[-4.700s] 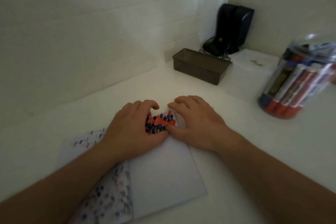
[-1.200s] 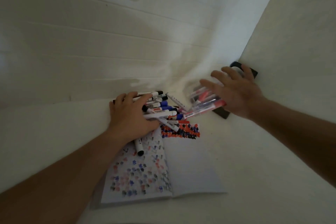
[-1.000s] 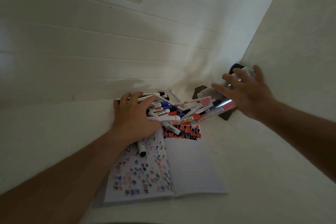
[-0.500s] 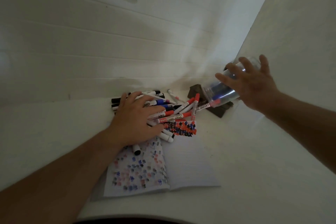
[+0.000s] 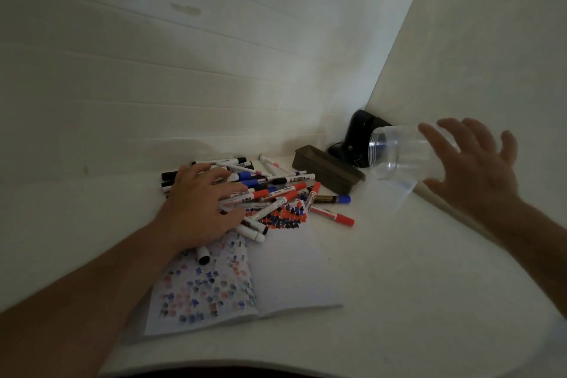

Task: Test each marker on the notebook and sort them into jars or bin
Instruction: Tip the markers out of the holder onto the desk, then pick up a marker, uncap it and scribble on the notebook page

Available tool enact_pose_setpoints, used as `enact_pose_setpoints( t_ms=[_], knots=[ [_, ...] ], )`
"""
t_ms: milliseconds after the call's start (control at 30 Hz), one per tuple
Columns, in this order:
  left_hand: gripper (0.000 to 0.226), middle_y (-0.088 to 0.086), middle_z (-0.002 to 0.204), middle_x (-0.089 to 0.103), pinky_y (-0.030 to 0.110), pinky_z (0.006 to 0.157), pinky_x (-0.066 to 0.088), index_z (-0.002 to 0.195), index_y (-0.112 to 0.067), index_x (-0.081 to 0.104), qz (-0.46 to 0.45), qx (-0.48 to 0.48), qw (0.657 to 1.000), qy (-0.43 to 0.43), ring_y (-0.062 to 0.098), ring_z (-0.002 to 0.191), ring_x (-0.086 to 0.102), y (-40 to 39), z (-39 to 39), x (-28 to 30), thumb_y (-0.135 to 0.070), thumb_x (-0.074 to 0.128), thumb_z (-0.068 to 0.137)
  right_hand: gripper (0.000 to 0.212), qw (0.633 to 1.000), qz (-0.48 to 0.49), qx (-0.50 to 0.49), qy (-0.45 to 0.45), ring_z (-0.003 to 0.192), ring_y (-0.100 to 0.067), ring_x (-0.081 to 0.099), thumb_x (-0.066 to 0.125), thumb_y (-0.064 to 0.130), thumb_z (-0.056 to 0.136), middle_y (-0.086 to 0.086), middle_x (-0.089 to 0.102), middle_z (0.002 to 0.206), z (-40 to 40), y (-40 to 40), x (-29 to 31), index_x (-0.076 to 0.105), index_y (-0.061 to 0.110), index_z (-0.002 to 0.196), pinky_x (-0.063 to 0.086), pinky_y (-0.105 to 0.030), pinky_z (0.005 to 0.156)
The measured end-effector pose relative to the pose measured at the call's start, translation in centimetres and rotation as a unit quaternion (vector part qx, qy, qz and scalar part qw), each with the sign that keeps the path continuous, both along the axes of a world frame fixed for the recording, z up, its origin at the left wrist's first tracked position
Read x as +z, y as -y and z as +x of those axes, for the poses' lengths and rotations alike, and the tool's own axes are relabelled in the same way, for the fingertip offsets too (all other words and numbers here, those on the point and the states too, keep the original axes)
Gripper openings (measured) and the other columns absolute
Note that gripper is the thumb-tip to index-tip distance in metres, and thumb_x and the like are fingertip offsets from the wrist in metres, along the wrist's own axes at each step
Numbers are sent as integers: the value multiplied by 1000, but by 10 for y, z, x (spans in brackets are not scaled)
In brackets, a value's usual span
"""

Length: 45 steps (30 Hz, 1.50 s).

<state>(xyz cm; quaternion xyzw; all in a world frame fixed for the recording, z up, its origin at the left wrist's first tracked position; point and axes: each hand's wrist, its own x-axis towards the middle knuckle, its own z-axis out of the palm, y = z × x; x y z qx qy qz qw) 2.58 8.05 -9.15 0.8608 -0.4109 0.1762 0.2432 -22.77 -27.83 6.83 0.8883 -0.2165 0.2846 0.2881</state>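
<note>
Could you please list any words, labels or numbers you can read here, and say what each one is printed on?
No text here can be read with certainty.
Markers in the pile: their barrels carry printed labels, all too small and blurred to read.
Notebook: only coloured test marks, no words visible.
Clear jar in the right hand: no label visible.
Dark bin: no text visible.

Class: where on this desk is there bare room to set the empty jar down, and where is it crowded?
Bare desk lies right of the notebook, below the right hand gripping the jar. Another bare strip lies left of the left hand. The marker pile crowds the stretch from notebook top to bin.
</note>
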Motion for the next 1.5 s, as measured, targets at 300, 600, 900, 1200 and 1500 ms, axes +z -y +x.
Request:
enact_pose_setpoints(
  t_ms=[300,600,900,1200,1500],
  knots=[
    [64,-12,134,58,44,115,30,125,-43,70,-44,-6,998,-49,22,132,35,0,-7,5,-72,42,75,103,760,554,41,338,120,-30,61,100,42,54,3,55,136,-46,22,-106,40,40,138,54,-49,98],
    [62,-6,133,58,49,113,31,124,-42,70,-54,5,995,-81,26,131,36,-4,-8,7,-71,40,78,105,712,606,-3,353,122,-24,56,96,42,66,-3,51,142,-16,19,-128,35,27,151,50,-44,102],
    [47,-6,122,56,38,105,29,120,-41,72,-66,24,993,-96,22,125,37,-2,-9,13,-58,53,81,51,838,544,27,-15,96,-16,59,55,64,96,2,56,115,15,-99,-119,38,51,143,49,-31,79],
    [32,-19,60,54,29,62,44,82,-42,74,30,-106,963,-245,3,56,50,-29,-23,65,-69,76,67,3,854,517,-8,-60,81,-8,57,64,32,100,5,62,96,68,-116,-113,63,30,102,48,-23,69],
    [42,-20,103,41,27,79,44,128,-63,56,223,-90,964,-111,0,94,40,-13,-32,45,-70,60,87,27,757,608,238,28,63,-12,57,51,20,103,-2,67,79,134,-146,-116,71,36,96,53,-27,54]
  ],
)
